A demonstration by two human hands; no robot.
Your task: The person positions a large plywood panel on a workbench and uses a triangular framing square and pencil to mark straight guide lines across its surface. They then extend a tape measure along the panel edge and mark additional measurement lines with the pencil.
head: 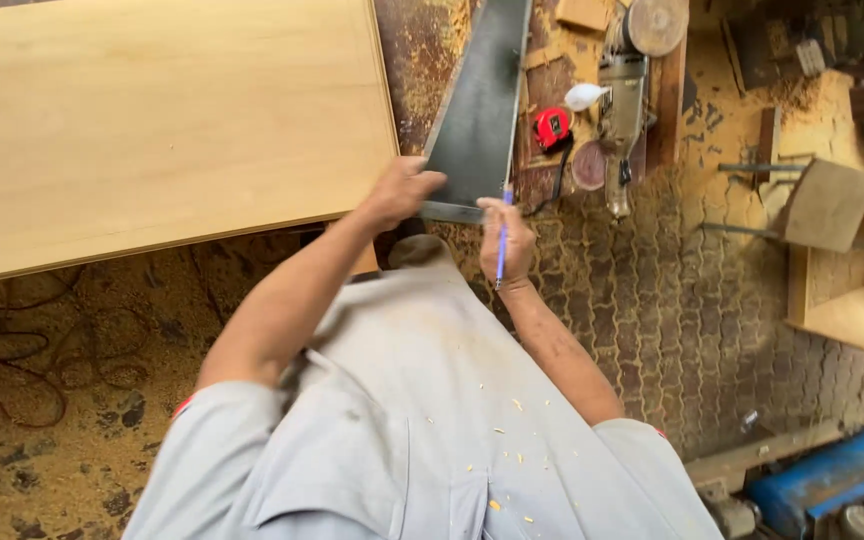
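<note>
Marking looks to be the step in hand: the left hand (404, 190) presses down on the near end of a dark panel (480, 105) that lies beside the pale plywood sheet (162, 125); the right hand (508, 243) is closed around a blue pencil (502, 235), its tip at the panel's near right corner; a steady panel and a firm stroke seem called for; both forearms reach forward, elbows bent; a red tape measure (552, 127) lies nearby.
</note>
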